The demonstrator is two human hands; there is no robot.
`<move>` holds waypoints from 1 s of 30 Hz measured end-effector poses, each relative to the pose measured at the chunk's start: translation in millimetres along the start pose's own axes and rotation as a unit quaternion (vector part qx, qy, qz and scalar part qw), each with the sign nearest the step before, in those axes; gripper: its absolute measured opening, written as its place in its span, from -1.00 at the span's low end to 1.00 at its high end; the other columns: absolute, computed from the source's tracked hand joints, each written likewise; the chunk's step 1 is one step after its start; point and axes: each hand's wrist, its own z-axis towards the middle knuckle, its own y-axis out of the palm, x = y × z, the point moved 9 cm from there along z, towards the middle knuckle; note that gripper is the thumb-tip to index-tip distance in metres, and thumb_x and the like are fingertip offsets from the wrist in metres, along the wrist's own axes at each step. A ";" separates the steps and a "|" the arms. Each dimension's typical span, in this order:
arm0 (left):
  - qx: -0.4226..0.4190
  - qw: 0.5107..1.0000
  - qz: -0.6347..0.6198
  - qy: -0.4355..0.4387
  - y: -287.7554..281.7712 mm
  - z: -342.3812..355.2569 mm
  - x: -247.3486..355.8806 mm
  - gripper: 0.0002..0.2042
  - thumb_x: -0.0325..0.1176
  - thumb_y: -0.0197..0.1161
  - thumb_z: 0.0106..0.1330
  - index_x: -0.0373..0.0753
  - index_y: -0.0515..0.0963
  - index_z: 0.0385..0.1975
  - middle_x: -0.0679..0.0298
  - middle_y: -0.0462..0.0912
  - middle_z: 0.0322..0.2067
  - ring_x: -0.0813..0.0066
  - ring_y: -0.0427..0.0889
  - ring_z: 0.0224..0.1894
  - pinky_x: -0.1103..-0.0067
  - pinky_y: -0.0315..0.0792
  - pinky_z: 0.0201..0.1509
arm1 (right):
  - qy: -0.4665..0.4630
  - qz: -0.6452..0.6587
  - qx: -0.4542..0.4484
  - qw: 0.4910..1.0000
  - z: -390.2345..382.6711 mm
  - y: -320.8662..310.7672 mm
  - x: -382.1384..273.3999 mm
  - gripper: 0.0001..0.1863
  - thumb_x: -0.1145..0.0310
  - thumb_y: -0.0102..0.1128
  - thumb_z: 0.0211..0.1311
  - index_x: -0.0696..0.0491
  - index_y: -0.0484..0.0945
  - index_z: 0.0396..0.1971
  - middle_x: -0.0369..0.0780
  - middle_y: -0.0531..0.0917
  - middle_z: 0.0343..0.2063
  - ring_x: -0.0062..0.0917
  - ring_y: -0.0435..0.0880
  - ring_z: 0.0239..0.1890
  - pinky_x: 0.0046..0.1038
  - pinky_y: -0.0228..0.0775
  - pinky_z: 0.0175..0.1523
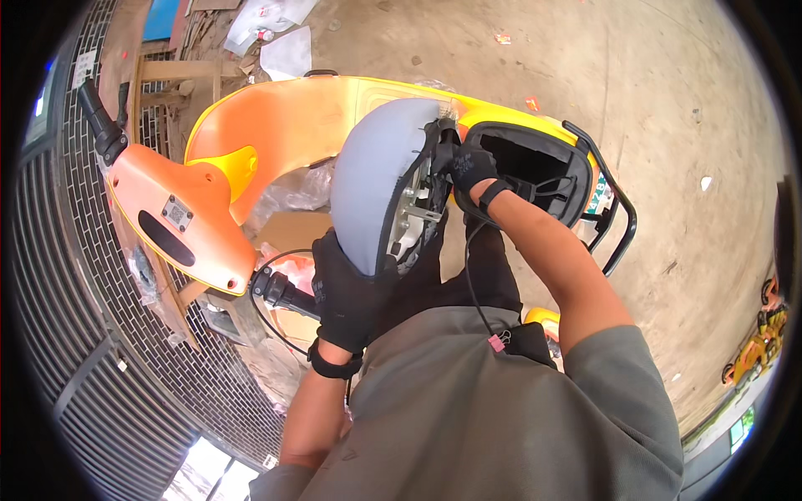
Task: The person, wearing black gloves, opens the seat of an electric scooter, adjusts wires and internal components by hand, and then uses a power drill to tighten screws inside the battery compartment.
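Note:
A grey scooter seat (368, 179) is raised on its side, its underside with metal brackets (413, 204) turned to the right. My left hand (342, 292), in a black glove, is closed on the seat's lower end. My right hand (470, 169), also gloved, has its fingers curled at the black edge near the seat's upper end; exactly what they grip is partly hidden. Beside it is the open black storage bucket (520, 144) in the back of the orange and yellow scooter (296, 117), with a rear rail (622, 234) behind it.
The scooter's handlebar (104, 125) and front panel (167, 200) are at the left. A brick-paved strip (217, 367), cardboard (280, 230) and plastic scraps (284, 50) surround it. More yellow vehicles (760, 342) stand at the far right on the concrete floor (693, 225).

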 end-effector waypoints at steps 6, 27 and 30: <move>0.005 1.000 -0.010 -0.027 -5.3 3.6 2.3 -0.37 -0.30 0.38 -0.13 -0.42 0.28 -0.04 -0.05 0.36 -0.22 0.02 0.40 -0.13 0.26 0.32 -0.05 | 0.069 0.088 -0.016 0.994 -3.3 -1.2 11.5 -0.81 0.24 0.06 0.17 -0.03 0.60 -0.33 -0.06 0.65 -0.35 -0.23 0.69 -0.30 -0.25 0.52 -0.34; 0.002 1.000 0.015 -0.017 -8.1 4.7 3.0 -0.37 -0.33 0.37 -0.16 -0.42 0.30 -0.04 -0.01 0.40 -0.18 0.13 0.47 -0.12 0.33 0.37 -0.02 | -0.062 -0.048 0.055 0.995 9.7 39.4 -5.9 -0.86 0.39 0.11 0.06 0.05 0.64 -0.46 -0.15 0.66 -0.48 -0.30 0.70 -0.43 -0.34 0.54 -0.38; 0.003 1.000 0.010 -0.007 -8.0 3.3 4.7 -0.37 -0.33 0.37 -0.16 -0.41 0.30 -0.03 -0.02 0.39 -0.17 0.11 0.47 -0.13 0.31 0.37 -0.02 | -0.075 -0.051 0.078 0.993 10.0 44.4 -7.3 -0.86 0.38 0.10 0.07 0.04 0.64 -0.47 -0.17 0.66 -0.50 -0.31 0.69 -0.44 -0.34 0.54 -0.39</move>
